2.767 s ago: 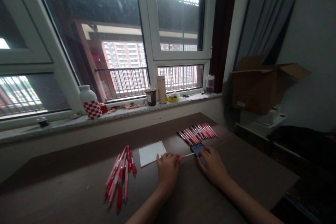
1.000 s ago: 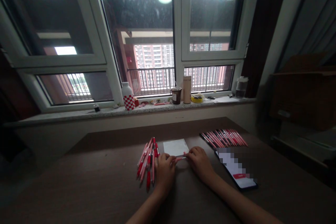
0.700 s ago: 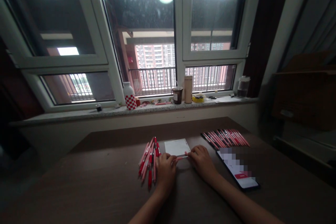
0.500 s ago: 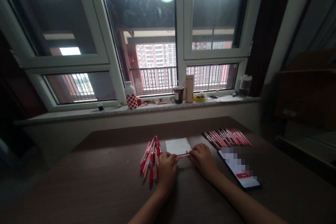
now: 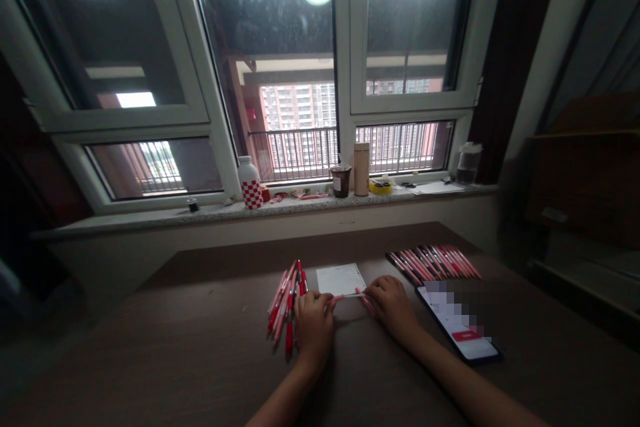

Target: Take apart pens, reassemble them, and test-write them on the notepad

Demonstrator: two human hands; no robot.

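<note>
My left hand is closed, its fingertips pinching a slim pink pen. A pale, thin section of the pen stretches across to the fingertips of my right hand, which are closed on its other end. Beneath those right fingers slants a pink piece; whether it is a cap or a second pen I cannot make out. Just beyond both hands lies a small white sheet of paper with punched holes along one edge. Beside my left hand is a loose pile of pink and red pens, partly hidden by that hand.
At the right, pink and black pens lie in a neat row above a phone with a lit screen. The windowsill holds a checkered bottle, a cup, a tan flask, yellow tape and a clear jar.
My left hand has shifted slightly left, and more of the pale section shows between my hands. The pink piece under my right fingers is more visible.
</note>
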